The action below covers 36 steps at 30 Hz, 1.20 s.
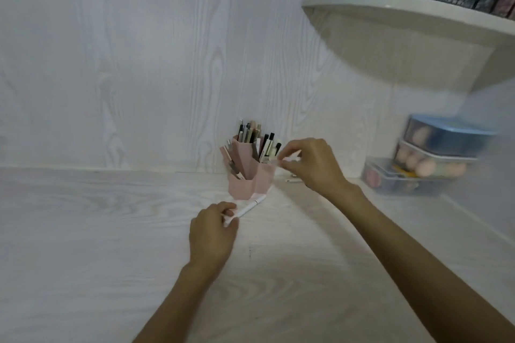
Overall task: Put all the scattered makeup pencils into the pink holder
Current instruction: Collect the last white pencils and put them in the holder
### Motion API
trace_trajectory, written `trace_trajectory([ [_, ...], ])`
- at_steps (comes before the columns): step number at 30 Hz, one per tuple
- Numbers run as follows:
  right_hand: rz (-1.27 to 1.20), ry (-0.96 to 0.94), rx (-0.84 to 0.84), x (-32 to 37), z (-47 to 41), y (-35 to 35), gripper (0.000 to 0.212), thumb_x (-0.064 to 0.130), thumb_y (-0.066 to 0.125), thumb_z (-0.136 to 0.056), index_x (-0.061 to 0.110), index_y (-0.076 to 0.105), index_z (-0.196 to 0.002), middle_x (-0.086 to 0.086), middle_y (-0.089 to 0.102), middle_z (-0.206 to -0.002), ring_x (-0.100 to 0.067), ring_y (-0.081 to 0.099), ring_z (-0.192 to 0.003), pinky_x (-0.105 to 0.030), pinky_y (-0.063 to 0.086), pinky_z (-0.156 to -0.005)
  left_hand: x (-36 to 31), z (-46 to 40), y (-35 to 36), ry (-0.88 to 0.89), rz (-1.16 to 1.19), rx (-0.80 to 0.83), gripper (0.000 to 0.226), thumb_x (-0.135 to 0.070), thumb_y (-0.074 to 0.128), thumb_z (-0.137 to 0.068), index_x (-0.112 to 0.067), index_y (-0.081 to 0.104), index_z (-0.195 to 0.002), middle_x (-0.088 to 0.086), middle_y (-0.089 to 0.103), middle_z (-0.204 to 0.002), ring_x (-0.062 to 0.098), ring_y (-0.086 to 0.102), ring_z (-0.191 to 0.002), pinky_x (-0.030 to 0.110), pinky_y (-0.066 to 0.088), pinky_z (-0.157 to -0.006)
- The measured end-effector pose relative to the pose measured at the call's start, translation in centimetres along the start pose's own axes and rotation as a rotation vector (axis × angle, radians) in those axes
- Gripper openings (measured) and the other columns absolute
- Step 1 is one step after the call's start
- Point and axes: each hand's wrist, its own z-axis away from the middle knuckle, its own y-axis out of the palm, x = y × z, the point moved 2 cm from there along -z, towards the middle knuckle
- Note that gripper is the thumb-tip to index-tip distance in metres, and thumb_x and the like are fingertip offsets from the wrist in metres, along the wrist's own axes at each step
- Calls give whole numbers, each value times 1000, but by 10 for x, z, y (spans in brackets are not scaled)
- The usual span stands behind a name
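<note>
Pale wood-grain table (111, 231) bears pink holder (245, 185); stacked boxes (418, 172) (right).

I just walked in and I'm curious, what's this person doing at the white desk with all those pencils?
A person is tidying makeup pencils into a pink plastic multi-compartment holder standing against the wall on the white wood-grain desk. The left hand grips a white pencil lying just in front of the holder. The right hand pinches another white pencil beside the holder's top. The holder is already well filled. One small pencil appears to lie on the desk behind the right hand.
</note>
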Motion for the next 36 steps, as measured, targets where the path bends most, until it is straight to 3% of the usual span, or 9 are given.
trace_trajectory([
  [5, 377, -35, 386, 49, -64, 38, 23, -2, 65, -77, 6, 66, -98, -10, 64, -107, -27, 62, -97, -30, 44, -70, 0, -1, 0, 8, 4, 30, 22, -18, 67, -82, -22, 70, -102, -9, 69, -91, 15, 63, -86, 31, 50, -79],
  [9, 434, 72, 535, 59, -87, 54, 28, 2, 70, -76, 2, 65, -104, -12, 64, -105, -28, 64, -94, -32, 50, -72, -1, -1, -2, -9, 23, 32, 21, -17, 66, -83, -21, 70, -103, -9, 69, -94, 15, 62, -88, 34, 49, -85],
  [13, 363, 39, 365, 48, -100, 38, 25, 2, 66, -76, 12, 69, -99, -2, 61, -92, -22, 61, -85, -31, 49, -69, 1, -1, 1, -35, 32, 21, 22, -18, 65, -84, -19, 68, -105, -5, 68, -98, 17, 60, -93, 32, 48, -86],
  [18, 105, 43, -276, -8, -64, 11, 16, 16, 52, -88, 17, 63, -99, -4, 68, -71, -20, 62, -63, -24, 40, -55, 1, -3, 4, -37, -187, 21, 22, -34, 58, -89, -26, 67, -108, -6, 60, -109, 15, 50, -103, 26, 35, -85],
  [20, 178, 214, -233, -55, -38, 23, 22, 12, 46, -90, 14, 62, -105, -11, 71, -87, -28, 65, -81, -31, 43, -64, 1, -3, 4, -35, -197, 22, 19, -37, 58, -90, -28, 67, -103, -7, 60, -105, 15, 50, -101, 27, 33, -83],
  [22, 236, 379, 42, -95, -12, 51, 32, 13, 40, -94, 10, 56, -122, -15, 64, -118, -31, 58, -110, -37, 44, -85, 2, -4, 4, -18, -122, 8, 15, -38, 60, -88, -29, 69, -97, -10, 64, -98, 13, 55, -95, 28, 36, -80],
  [25, 265, 424, 331, -120, 17, 91, 45, 21, 30, -100, 12, 31, -144, -7, 31, -153, -26, 26, -141, -45, 23, -113, 1, -6, 1, -39, 189, -46, 10, -41, 64, -86, -34, 69, -90, -15, 66, -88, 5, 58, -86, 22, 43, -71],
  [29, 219, 395, 151, -120, 29, 100, 41, 19, 34, -99, 10, 43, -138, -8, 44, -144, -25, 36, -135, -41, 30, -111, -7, -2, -8, -31, 442, -147, 5, -38, 67, -85, -35, 70, -85, -15, 70, -82, 4, 64, -79, 25, 50, -68],
  [36, 201, 233, -6, -113, 52, 92, 31, 13, 48, -94, 14, 64, -120, -9, 59, -126, -23, 47, -125, -36, 42, -92, -66, -23, -33, 138, 425, -487, 23, -37, 71, -81, -42, 61, -102, -27, 67, -80, -8, 63, -78, 10, 46, -61],
])
